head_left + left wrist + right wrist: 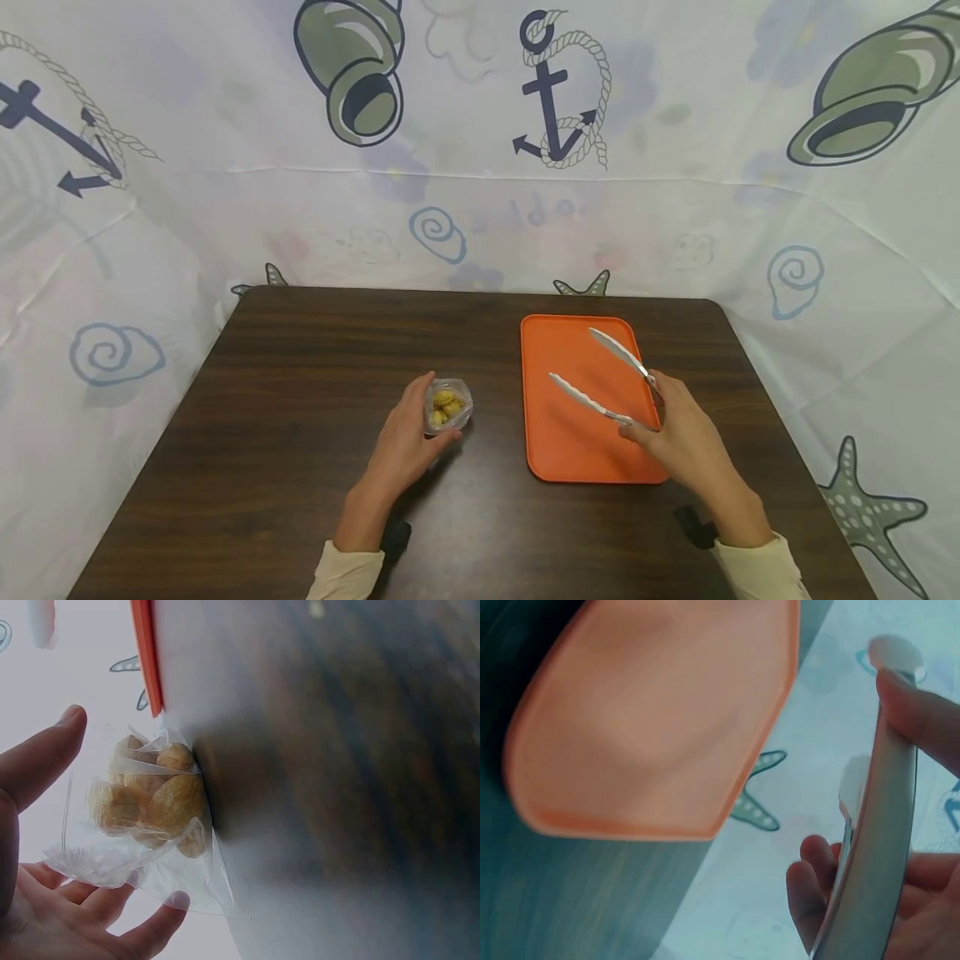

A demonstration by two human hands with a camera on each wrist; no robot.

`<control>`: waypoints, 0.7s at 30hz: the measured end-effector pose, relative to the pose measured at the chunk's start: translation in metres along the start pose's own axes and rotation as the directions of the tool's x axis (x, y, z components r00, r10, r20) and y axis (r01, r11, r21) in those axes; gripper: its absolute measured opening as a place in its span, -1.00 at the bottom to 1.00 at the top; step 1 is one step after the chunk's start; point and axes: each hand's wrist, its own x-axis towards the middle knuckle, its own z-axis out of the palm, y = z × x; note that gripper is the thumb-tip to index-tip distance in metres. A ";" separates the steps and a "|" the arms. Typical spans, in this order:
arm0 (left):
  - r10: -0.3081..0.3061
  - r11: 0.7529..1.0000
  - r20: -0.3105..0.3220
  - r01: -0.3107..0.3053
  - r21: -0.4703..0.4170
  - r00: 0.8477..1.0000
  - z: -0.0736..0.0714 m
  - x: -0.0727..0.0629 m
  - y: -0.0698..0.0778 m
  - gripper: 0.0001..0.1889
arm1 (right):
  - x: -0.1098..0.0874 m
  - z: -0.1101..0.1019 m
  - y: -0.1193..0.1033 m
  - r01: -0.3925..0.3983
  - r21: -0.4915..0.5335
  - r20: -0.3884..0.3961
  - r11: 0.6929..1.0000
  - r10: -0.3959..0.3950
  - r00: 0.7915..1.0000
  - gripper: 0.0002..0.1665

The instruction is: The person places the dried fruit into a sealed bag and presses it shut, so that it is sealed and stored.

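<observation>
A small clear plastic bag [450, 406] with several yellow-brown rounded pieces [176, 804] inside stands on the table left of the middle. My left hand [408, 437] is spread around its left side. In the left wrist view the thumb stands apart from the plastic, while the fingertips are at the bag's lower edge. My right hand [686, 433] holds a pair of metal tongs [874, 847] with pale tips, thumb on one arm and fingers on the other. The tongs' arms are spread apart above the orange tray [555, 454], pointing away to the left; nothing is between them.
The dark wood-grain table [322, 367] has its far edge near a patterned cloth [480, 108] that hangs behind and at both sides. A black wrist device [693, 527] sits under the right wrist, and another [395, 537] under the left.
</observation>
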 end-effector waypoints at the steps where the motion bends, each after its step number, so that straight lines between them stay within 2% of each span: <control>1: -0.001 1.000 0.000 0.001 -0.001 1.000 0.000 0.000 0.000 0.06 | 0.000 -0.001 0.002 -0.011 0.000 -0.015 1.000 0.011 1.000 0.12; 5: -0.003 1.000 -0.002 0.003 -0.003 1.000 0.000 0.000 0.000 0.06 | -0.001 -0.001 0.009 -0.068 0.015 -0.103 0.998 0.069 0.992 0.11; 9: 0.000 1.000 -0.005 0.000 -0.004 1.000 -0.001 0.000 0.000 0.06 | 0.000 0.001 0.019 -0.136 0.028 -0.202 0.990 0.139 0.970 0.03; 12: -0.006 1.000 0.000 0.006 -0.006 1.000 -0.001 0.000 0.000 0.05 | 0.002 0.002 0.027 -0.207 0.058 -0.249 0.977 0.215 0.944 -0.02; 16: -0.007 1.000 0.003 0.007 -0.002 1.000 -0.001 0.000 0.000 0.05 | 0.004 0.005 0.040 -0.322 0.112 -0.265 0.940 0.341 0.902 0.10; 18: -0.007 1.000 0.004 0.007 0.000 1.000 -0.001 0.000 0.000 0.05 | 0.006 0.007 0.049 -0.359 0.113 -0.282 0.926 0.377 0.883 0.14; 21: -0.012 1.000 0.012 0.012 -0.001 1.000 -0.002 0.000 0.000 0.05 | 0.007 0.011 0.065 -0.404 0.086 -0.320 0.911 0.409 0.854 0.09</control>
